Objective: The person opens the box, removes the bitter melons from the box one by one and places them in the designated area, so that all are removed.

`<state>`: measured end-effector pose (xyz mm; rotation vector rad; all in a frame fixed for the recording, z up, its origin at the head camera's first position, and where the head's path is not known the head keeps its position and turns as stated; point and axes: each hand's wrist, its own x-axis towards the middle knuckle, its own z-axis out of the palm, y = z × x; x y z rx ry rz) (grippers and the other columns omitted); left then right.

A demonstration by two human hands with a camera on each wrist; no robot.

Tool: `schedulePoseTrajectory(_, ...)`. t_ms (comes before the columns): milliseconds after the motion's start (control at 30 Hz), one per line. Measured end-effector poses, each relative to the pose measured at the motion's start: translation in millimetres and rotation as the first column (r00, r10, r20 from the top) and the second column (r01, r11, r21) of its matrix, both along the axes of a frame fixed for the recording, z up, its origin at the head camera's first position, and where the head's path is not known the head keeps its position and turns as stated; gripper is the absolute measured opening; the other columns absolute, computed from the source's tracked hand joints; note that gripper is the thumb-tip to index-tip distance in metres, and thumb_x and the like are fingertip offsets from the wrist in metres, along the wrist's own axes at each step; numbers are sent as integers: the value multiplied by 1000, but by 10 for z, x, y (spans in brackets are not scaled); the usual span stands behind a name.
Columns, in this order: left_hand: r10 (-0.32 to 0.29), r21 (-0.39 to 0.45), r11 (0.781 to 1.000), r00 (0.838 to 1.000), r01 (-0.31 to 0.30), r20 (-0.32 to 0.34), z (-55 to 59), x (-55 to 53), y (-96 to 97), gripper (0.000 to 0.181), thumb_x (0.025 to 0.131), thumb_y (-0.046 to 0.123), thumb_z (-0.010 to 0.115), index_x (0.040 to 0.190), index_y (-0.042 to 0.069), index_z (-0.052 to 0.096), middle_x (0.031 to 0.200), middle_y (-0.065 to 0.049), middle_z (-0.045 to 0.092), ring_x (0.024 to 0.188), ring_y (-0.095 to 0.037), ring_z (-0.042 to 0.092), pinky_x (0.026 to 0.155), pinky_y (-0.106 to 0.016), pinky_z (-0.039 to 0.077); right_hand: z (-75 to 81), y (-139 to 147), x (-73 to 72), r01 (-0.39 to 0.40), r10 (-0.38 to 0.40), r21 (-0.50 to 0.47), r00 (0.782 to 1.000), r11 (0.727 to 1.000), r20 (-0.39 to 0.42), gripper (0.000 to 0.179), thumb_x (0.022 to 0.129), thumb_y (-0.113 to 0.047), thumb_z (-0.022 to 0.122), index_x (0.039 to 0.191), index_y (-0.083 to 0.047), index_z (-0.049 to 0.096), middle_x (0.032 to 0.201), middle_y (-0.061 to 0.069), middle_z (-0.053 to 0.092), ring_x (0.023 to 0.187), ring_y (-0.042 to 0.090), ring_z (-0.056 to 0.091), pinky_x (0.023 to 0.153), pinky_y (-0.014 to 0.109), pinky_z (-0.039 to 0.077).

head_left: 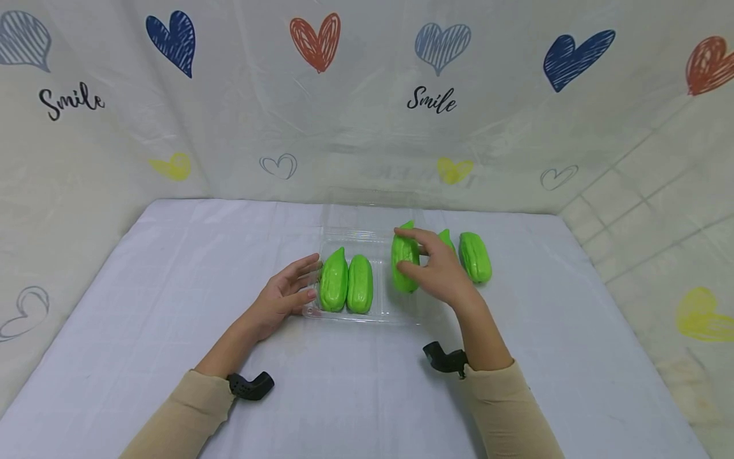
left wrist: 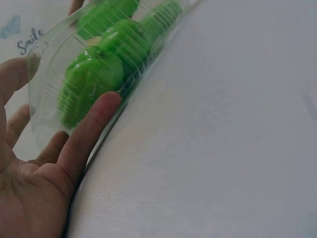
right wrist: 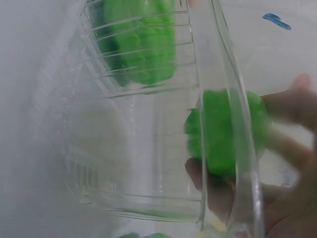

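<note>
A clear plastic clamshell box (head_left: 395, 314) lies with its lid (head_left: 373, 213) raised behind it. Inside, on the left, two bright green ridged gourds (head_left: 334, 280) sit side by side. My left hand (head_left: 281, 299) rests against the box's left wall, its fingers and thumb fairly straight; the left wrist view shows the thumb (left wrist: 94, 134) along the box's lower side. Over the right part of the box, my right hand (head_left: 438, 268) holds a third green gourd (head_left: 404, 258) between thumb and fingers. Through the clear wall, the right wrist view shows this held gourd (right wrist: 220, 131).
To the right of the box, another green gourd (head_left: 475, 257) lies on the white cloth (head_left: 545, 319). One more gourd (head_left: 446, 238) beside it is partly hidden by my right hand. A curtain with printed hearts (head_left: 315, 41) hangs behind the table.
</note>
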<state>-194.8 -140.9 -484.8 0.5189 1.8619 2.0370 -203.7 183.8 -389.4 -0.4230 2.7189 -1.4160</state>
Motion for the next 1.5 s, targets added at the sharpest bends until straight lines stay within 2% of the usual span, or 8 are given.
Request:
schedulePoseTrajectory(167,1,2,1000,1000,-1,6,6,-1,2,71,97,12,63,158,12,26,160,-13,29,146,-38,31,89,-34,56,7,15,-12,7,-7,2,1000,1000,-9,56,90,-14,68,143,-22,54,153,1,45,131,40,50,96,54,50)
schedulePoseTrajectory(367,2,0,1000,1000,-2,6,9,0,3,71,97,12,63,158,12,26,160,-13,29,146,-38,31,89,-34,56,24,55,-16,36,-36,18,999,999,-1,57,90,-16,68,144,-24,53,154,1,43,129,44,51,90,53,53)
schedulePoseTrajectory(800,2,7,1000,1000,-3,14,7,0,1,71,97,11,63,158,12,26,160,-13,29,146,-37,31,89,-34,56,47,136,-33,61,-61,8,998,998,5,56,91,-17,67,145,-24,53,155,4,41,127,45,51,90,52,53)
schedulePoseTrajectory(1133,3,5,1000,1000,-3,11,-5,-10,3,71,97,12,63,158,11,26,160,-13,29,147,-37,30,90,-33,55,91,197,-12,93,-94,5,995,996,18,57,90,-18,66,145,-27,53,156,4,38,127,44,51,82,43,54)
schedulePoseTrajectory(1367,4,10,1000,1000,-4,11,-3,-12,2,71,97,11,63,158,11,26,160,-13,29,147,-37,30,90,-34,56,112,227,-12,110,-110,-13,993,994,36,57,90,-17,67,145,-27,53,156,3,38,128,43,51,81,42,54)
schedulePoseTrajectory(1500,5,8,1000,1000,-5,12,3,-8,1,71,97,12,64,158,12,27,160,-13,29,147,-37,31,89,-34,56,132,257,-1,129,-128,-24,991,991,44,57,90,-18,67,144,-30,54,156,2,38,127,40,52,77,39,55)
